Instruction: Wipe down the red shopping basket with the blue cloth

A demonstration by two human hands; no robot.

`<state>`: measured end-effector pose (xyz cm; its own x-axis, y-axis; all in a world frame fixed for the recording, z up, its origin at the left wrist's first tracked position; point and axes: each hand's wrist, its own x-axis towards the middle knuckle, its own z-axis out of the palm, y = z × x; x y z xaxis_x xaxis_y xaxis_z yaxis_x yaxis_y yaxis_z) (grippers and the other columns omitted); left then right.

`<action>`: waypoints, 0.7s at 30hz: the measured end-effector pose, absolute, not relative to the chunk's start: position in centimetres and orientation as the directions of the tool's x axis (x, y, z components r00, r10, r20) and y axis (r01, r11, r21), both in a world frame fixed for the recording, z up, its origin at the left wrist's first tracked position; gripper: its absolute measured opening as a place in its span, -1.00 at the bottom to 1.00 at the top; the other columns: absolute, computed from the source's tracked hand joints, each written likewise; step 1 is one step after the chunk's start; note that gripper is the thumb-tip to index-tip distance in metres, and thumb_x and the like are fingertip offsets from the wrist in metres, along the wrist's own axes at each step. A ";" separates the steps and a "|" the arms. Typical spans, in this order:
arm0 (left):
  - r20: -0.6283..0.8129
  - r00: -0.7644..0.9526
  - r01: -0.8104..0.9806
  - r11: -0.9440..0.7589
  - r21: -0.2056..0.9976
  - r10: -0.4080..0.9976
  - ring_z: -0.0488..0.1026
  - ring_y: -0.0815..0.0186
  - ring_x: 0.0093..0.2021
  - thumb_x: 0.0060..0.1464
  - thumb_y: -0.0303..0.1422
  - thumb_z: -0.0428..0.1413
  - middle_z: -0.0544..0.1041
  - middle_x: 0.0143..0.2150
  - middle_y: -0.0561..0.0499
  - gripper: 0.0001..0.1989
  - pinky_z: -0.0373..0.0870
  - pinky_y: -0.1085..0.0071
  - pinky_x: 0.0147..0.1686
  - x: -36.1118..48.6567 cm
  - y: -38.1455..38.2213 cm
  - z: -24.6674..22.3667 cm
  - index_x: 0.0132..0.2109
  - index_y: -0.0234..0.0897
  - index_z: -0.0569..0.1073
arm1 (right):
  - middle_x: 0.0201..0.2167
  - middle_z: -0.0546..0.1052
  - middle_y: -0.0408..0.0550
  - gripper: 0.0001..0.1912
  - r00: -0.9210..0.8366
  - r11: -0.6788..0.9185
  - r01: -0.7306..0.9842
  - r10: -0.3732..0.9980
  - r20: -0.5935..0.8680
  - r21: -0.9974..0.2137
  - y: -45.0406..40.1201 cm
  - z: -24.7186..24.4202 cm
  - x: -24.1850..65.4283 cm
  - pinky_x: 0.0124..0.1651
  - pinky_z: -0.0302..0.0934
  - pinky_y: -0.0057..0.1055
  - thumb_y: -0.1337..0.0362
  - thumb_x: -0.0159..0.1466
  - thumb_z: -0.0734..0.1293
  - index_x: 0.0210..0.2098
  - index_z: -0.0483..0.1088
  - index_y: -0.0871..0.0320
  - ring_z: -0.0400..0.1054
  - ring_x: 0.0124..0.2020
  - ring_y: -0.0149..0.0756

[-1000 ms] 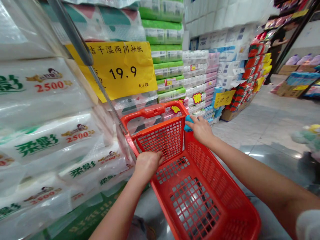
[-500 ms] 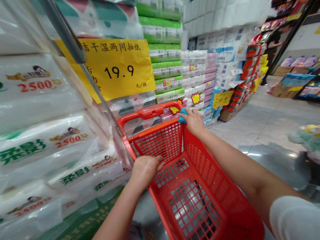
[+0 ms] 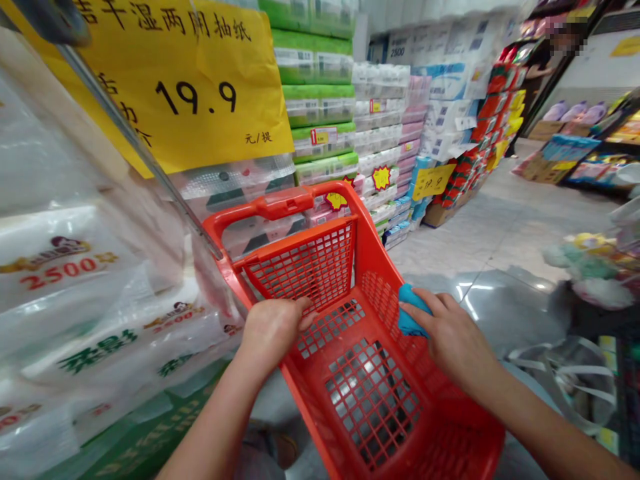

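right hand (image 3: 453, 337) – blue cloth (image 3: 411, 313) against red basket (image 3: 345, 337)

Glossy grey tiled floor (image 3: 505, 233) shone at my right.
White plastic-wrapped packs (image 3: 100, 320) stood stacked at my left, near a large yellow rectangular paper price sign (image 3: 185, 130).

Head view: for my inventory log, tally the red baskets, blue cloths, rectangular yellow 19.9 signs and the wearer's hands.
Red basket: 1
Blue cloth: 1
Rectangular yellow 19.9 signs: 2
Wearer's hands: 2, left hand and right hand
Total: 6
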<state>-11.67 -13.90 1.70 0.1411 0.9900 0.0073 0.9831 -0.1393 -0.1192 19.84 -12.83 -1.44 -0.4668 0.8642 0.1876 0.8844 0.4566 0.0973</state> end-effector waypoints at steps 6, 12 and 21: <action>-0.036 0.155 0.978 -0.158 -0.135 0.987 0.58 0.09 -0.33 0.32 -0.09 -0.03 0.62 -0.39 -0.15 -0.62 0.25 0.38 -0.39 -11.8 -13.9 1.8 -0.10 -0.20 0.59 | 0.36 0.25 0.00 -0.47 -0.459 0.428 0.887 0.851 0.256 0.172 -4.8 0.5 14.4 0.02 0.20 -0.11 0.44 0.39 0.10 0.25 0.38 -0.03 0.17 0.13 0.04; -0.036 0.112 0.985 -0.115 -0.126 0.993 0.60 0.09 -0.31 0.29 0.00 -0.03 0.65 -0.37 -0.10 -0.59 0.27 0.37 -0.40 -11.9 -14.3 1.5 -0.05 -0.10 0.59 | 0.36 0.24 0.13 -0.51 -0.590 0.552 0.807 0.763 0.264 0.210 -0.2 0.0 8.6 0.28 -0.02 0.01 0.39 0.43 0.04 0.26 0.36 0.22 0.00 0.32 0.07; 0.148 0.192 0.981 -0.195 0.005 0.970 0.51 0.28 -0.44 0.35 -0.02 -0.15 0.60 -0.49 -0.03 -0.45 0.15 0.40 -0.43 -12.2 -15.3 1.3 -0.39 -0.18 0.57 | -0.25 0.58 0.11 -0.75 -0.455 0.460 0.886 0.886 0.089 -0.053 1.2 -6.0 5.6 0.06 0.22 -0.18 0.45 0.24 0.27 -0.24 0.59 0.17 0.37 -0.07 -0.12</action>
<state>-12.16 -15.29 1.27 0.1917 0.9702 0.1483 0.9809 -0.1946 0.0052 5.58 1.19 -5.97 -0.4551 0.8860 0.0890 0.8861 0.4605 -0.0535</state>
